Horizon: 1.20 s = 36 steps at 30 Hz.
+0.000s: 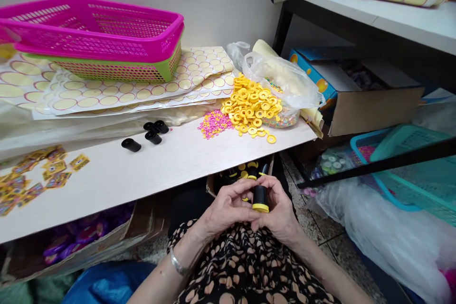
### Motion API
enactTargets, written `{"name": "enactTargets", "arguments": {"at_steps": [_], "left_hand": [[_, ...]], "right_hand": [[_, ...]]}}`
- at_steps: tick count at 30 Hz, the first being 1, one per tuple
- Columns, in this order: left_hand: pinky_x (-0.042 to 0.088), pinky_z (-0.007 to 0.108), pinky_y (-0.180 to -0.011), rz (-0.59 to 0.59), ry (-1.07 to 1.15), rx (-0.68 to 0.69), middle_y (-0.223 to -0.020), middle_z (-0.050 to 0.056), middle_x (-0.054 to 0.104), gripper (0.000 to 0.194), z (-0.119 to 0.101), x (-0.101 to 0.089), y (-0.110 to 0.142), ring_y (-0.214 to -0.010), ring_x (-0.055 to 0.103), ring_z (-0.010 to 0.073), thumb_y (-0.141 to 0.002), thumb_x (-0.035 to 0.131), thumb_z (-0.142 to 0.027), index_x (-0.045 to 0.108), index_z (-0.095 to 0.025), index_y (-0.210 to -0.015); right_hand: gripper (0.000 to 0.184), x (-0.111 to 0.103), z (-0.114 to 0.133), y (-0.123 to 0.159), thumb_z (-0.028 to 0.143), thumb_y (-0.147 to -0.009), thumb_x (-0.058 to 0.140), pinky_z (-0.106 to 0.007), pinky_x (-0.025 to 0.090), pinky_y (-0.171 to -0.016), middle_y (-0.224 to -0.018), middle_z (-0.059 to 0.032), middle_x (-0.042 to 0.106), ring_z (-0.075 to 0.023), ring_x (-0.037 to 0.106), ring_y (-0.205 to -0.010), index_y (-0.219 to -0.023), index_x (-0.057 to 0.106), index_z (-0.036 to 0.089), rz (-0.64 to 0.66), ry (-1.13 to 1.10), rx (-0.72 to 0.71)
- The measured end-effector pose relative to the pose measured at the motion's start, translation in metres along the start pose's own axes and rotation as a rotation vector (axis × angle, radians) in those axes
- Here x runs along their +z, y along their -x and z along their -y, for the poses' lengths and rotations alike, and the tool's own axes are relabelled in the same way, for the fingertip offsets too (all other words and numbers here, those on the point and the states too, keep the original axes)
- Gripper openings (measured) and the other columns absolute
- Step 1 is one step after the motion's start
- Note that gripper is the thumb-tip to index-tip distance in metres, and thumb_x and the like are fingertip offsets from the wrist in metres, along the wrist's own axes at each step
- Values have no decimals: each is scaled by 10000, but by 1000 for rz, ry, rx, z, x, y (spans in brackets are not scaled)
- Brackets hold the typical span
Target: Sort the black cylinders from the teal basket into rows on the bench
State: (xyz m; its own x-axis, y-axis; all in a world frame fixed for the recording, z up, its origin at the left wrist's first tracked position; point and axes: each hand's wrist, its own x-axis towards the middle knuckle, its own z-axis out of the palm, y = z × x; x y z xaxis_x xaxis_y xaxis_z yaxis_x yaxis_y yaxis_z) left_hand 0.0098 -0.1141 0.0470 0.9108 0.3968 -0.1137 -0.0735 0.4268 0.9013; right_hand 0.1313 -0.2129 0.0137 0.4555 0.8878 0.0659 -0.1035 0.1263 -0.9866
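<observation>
Close to my lap, a small black plastic tube with a yellow ring (261,198) sits between my two hands. My left hand (228,205) has its fingers bent against the tube's left side. On the other side, my right hand (279,208) wraps its thumb and fingers round it. Just beyond my fingers, a box (211,185) under the table edge holds several black tubes with yellow rings, partly hidden by my hands. Up on the table are loose black tubes (153,137), a heap of yellow ring pieces (251,104) and a pile of tiny pink and orange bits (214,124).
A pink basket (156,47) rests in a green one on sheets of round stickers (121,95). Small printed cards (57,168) lie at the table's left. Plastic bags (285,80), an open carton (374,109), teal baskets (420,171) and a dark metal bar (377,164) crowd the right.
</observation>
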Motion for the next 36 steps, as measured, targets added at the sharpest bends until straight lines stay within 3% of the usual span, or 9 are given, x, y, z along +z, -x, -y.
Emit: {"name": "enactTargets", "arguments": {"at_steps": [5,10,13,18,21,24,29,33,36], "left_hand": [[495,244,-724,-63,-338,54,-1049,57,536,435,-6,-2,1,-912,553,165,-696,731,-195,625,-201,-1118],[472,197,-576,-85,-709,257,-990,69,559,378,-11,-2,4,-766,545,127,-707,688,-123,617,-144,-1077],[471,200,-554,-95,-761,314,-946,68,561,361,-12,2,5,-723,538,123,-685,704,-106,614,-122,-1034],[484,278,-729,-90,-829,423,-950,73,583,409,-17,12,14,-839,550,174,-698,691,-97,575,-142,-1088],[470,279,-696,-109,-823,460,-911,76,580,360,-17,17,20,-800,542,175,-716,647,-87,575,-127,-1066],[454,270,-645,-165,-790,431,-832,67,575,257,-9,17,19,-736,529,168,-704,657,-107,612,-108,-957],[431,263,-633,-207,-790,295,-768,30,571,195,1,7,13,-707,519,153,-715,689,-175,643,-134,-899],[459,305,-781,-135,-731,196,-970,50,581,588,-6,1,12,-881,544,195,-544,836,-287,621,-181,-1081],[457,292,-787,-106,-671,140,-934,40,562,394,-9,0,10,-869,536,177,-628,788,-260,681,-200,-1003]], "right_hand": [[782,-6,2,1,298,-370,903,-319,525,-761,-1159,-28,379,-202,523,-968,-1038,497,282,161,-10,68],[493,-8,16,1,286,-676,760,-317,533,-768,-1116,-34,441,-175,559,-929,-1122,549,291,231,-69,163],[447,-6,21,1,269,-725,722,-318,524,-796,-1066,-35,478,-171,567,-923,-1133,540,276,250,-93,158],[475,-4,31,8,231,-725,717,-248,523,-661,-1014,-31,488,-140,536,-822,-1144,494,264,290,57,98],[408,-2,38,10,192,-715,714,-221,492,-612,-973,-28,487,-135,501,-786,-1083,545,239,280,253,-46],[286,0,37,8,181,-711,706,-207,443,-547,-863,-11,490,-124,473,-712,-975,599,211,251,319,-68],[240,2,18,1,276,-703,726,-195,415,-504,-782,3,503,-98,473,-632,-898,623,182,177,58,135],[340,7,9,2,487,-797,591,-181,395,-368,-609,13,527,-79,476,-441,-852,594,151,148,-302,428],[455,11,7,4,571,-837,474,-172,342,-290,-505,18,499,-73,427,-342,-763,568,131,160,-334,534]]}}
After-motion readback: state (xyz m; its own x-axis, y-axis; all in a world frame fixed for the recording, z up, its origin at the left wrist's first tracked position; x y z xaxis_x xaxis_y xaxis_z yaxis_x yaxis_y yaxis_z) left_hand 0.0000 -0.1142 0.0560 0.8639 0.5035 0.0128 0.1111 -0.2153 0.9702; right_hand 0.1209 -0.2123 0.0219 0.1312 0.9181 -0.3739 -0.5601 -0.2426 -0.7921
